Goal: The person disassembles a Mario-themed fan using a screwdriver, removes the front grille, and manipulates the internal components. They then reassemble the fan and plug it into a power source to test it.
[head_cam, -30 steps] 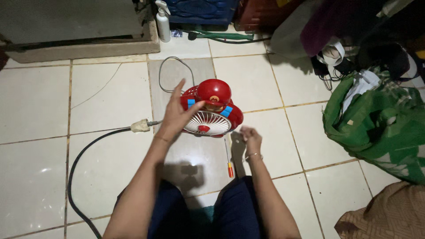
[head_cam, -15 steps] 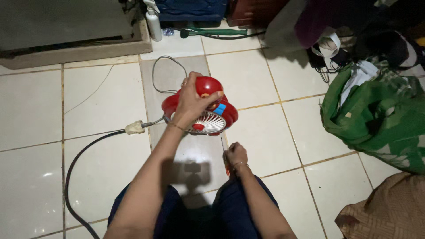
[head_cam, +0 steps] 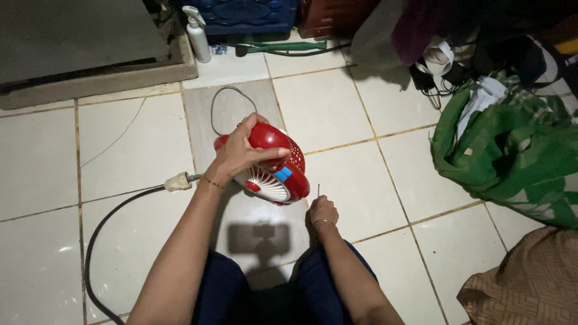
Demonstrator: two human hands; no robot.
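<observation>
My right hand [head_cam: 323, 212] is curled shut near the floor between my knees, and a thin metal shaft [head_cam: 318, 190] pokes up from it; the handle of whatever tool it is stays hidden inside my fist. My left hand [head_cam: 241, 153] is clamped over the top of the small red fan [head_cam: 278, 168], tilting it so its white grille faces down toward me; my fingers cover much of the housing, and its base is out of sight. The fan sits above the grey tile [head_cam: 241, 108], where its thin grey cord [head_cam: 224, 102] loops. The room is dim, and the top right corner is mostly shadow. A black cable with a pale plug [head_cam: 179, 181] lies left of my wrist. A white pump bottle [head_cam: 197, 35] stands by a blue crate [head_cam: 253, 15] whose contents I cannot see. The green cloth bag [head_cam: 512, 150] gapes open with something white inside.
</observation>
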